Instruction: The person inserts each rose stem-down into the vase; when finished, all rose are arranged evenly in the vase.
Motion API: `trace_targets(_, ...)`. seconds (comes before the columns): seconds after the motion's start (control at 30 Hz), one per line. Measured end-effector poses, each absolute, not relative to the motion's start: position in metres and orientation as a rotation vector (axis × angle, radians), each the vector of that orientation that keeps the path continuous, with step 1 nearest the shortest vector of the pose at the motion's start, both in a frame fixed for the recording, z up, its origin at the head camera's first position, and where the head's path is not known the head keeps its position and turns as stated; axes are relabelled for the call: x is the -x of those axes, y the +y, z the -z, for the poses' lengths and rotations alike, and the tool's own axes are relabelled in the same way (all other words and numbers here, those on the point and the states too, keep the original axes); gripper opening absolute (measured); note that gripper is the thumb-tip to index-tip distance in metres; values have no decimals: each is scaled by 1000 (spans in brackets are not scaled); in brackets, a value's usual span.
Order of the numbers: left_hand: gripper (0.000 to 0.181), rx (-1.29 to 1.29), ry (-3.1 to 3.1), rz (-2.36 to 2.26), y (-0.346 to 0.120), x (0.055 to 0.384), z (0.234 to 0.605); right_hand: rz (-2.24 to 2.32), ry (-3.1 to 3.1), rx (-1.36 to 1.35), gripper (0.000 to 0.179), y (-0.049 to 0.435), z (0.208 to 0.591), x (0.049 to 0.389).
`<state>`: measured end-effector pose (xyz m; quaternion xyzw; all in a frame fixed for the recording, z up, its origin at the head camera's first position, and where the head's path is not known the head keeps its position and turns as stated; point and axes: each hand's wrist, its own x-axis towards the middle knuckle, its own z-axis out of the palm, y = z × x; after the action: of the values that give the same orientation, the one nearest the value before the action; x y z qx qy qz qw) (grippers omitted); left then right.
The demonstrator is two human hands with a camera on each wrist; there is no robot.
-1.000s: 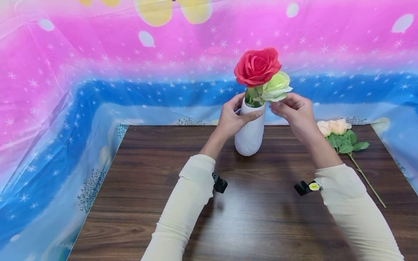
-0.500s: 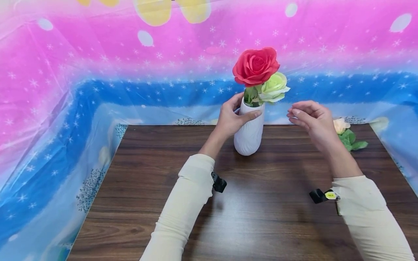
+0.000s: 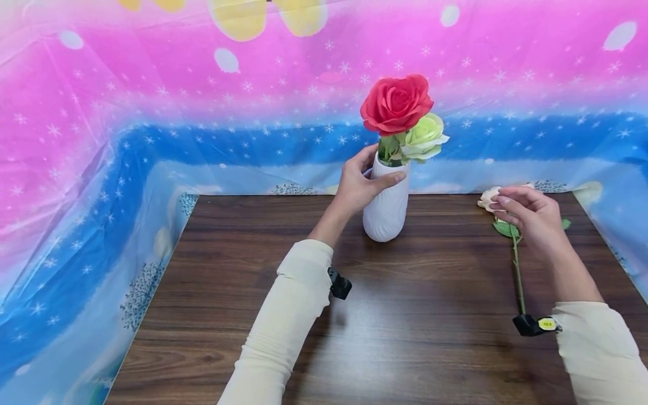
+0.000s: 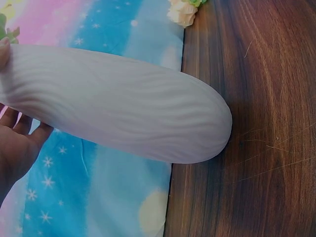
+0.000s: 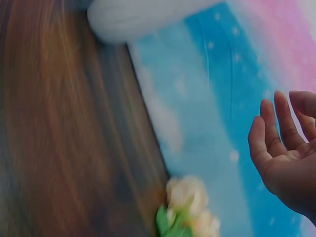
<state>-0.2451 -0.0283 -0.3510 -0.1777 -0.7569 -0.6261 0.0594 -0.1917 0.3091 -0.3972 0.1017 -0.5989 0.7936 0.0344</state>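
A white ribbed vase [image 3: 385, 208] stands at the back of the table. My left hand [image 3: 358, 183] grips it near the neck, thumb across the front; in the left wrist view the vase [image 4: 128, 103] fills the middle. From its mouth rise a large red rose [image 3: 397, 106] and a pale green rose [image 3: 424, 136], which leans right. Over at the right, my right hand [image 3: 536, 216] is over the peach roses [image 3: 489, 199], hiding part of them. The right wrist view shows that hand [image 5: 291, 158] with loosely bent fingers and nothing in them, apart from the peach blooms [image 5: 187, 195].
The dark wooden table [image 3: 243, 315] ends at a pink and blue snowflake cloth [image 3: 253, 140] behind it. A green stem [image 3: 517, 275] lies on the table at the right, its lower end meeting the right wrist camera [image 3: 529, 325] in view.
My right hand has left the pale green rose and moved right and down to the peach roses. My left hand stays on the vase.
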Motion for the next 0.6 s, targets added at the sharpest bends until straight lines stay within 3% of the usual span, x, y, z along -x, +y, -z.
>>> trace_targets(0.2,68,539,-2293,1896,-28,245,351,-2454,-1884,-94,19,347,418,187)
trace_targets(0.43,69,525,-2300,1896,-28,244,350,-2116,-2242,368,10,375,450,186)
trace_targets(0.6,69,526,-2300,1899,-28,245,351,-1859,-2493,493,4,384,469,185)
